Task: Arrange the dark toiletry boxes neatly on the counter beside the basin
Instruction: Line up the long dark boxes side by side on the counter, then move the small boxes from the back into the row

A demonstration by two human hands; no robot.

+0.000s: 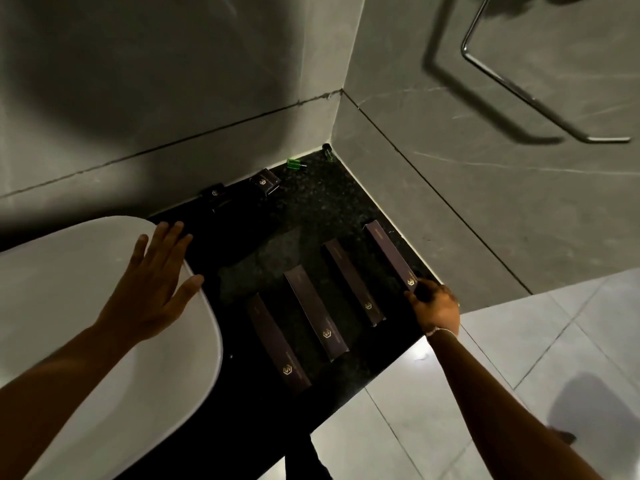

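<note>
Several long dark toiletry boxes with gold logos lie side by side on the black speckled counter [311,216], right of the white basin [69,289]. From left to right these are one box [277,344], a second box [315,311], a third box [353,280] and the rightmost box [389,254] by the wall. My right hand [434,306] has its fingers closed around the near end of the rightmost box. My left hand [159,275] rests flat and open on the basin's rim. Two small dark boxes [265,181] [214,197] stand against the back wall.
Two small green-capped bottles [294,164] [327,152] sit in the back corner of the counter. A chrome towel rail [519,95] hangs on the right wall. Pale floor tiles [519,358] lie below the counter's front edge.
</note>
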